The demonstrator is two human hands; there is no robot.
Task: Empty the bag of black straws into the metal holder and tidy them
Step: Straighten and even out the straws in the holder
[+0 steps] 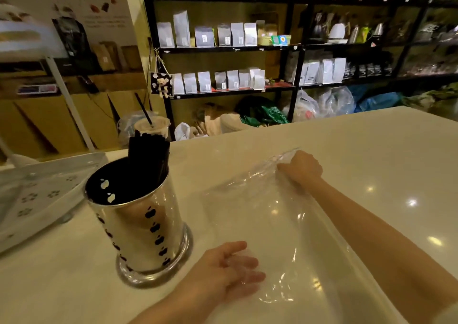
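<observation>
Head view: clear bag lying flat on the counter, straws standing in the holder

Head camera is looking down at a pale counter (347,137) where a clear plastic bag (267,214) is lying spread out and looking empty. The right hand (301,168) is curling closed on the bag's far end, pinching the film against the counter. The left hand (230,269) is resting at the near end with fingers loosely extended; its fingertips are showing blurred through the plastic, so whether it is gripping the film is impossible to tell. Just left of the bag, apart from both hands, the metal holder (141,227) is standing upright on its round base, its wall pierced with small cut-outs. The black straws (148,155) are standing bunched inside it, leaning toward the far side of the rim. Behind the holder an iced drink cup (152,125) is sitting with a single straw in its lid
</observation>
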